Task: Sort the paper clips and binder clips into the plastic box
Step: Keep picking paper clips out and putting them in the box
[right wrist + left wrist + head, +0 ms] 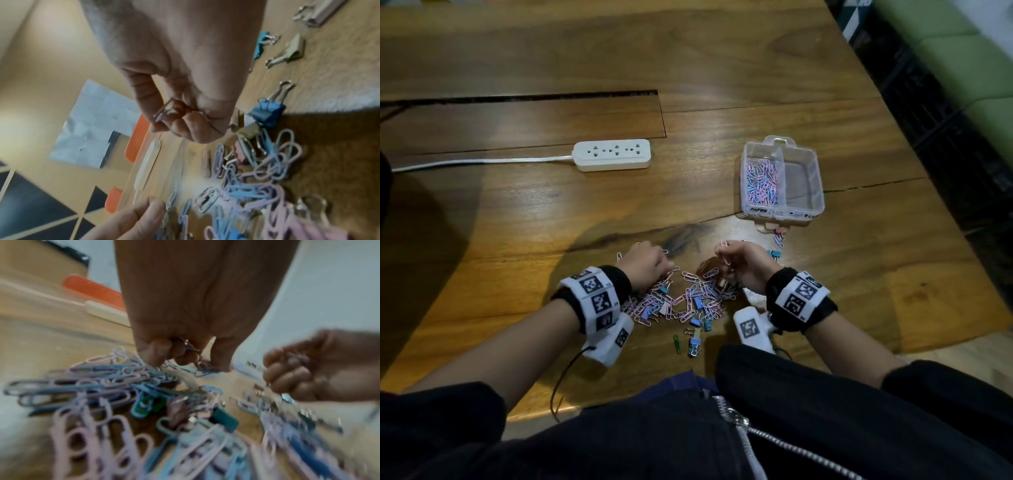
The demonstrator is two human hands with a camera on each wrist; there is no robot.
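Note:
A heap of pink, lilac and blue paper clips [688, 298] mixed with small binder clips [697, 303] lies on the wooden table near me. My left hand [650, 263] is at the heap's left edge, its curled fingers [162, 352] pinching several paper clips. My right hand [739, 260] hovers over the heap's right side, fingers [185, 120] curled round a few paper clips [164, 110]. The clear plastic box [815, 181] stands further back right; its left compartment holds paper clips [762, 183], its right one looks bare.
A white power strip [613, 154] with its cord lies at the back left. A few stray clips [777, 236] sit in front of the box. Loose binder clips [695, 344] and a green paper clip [677, 342] lie near the table's front edge.

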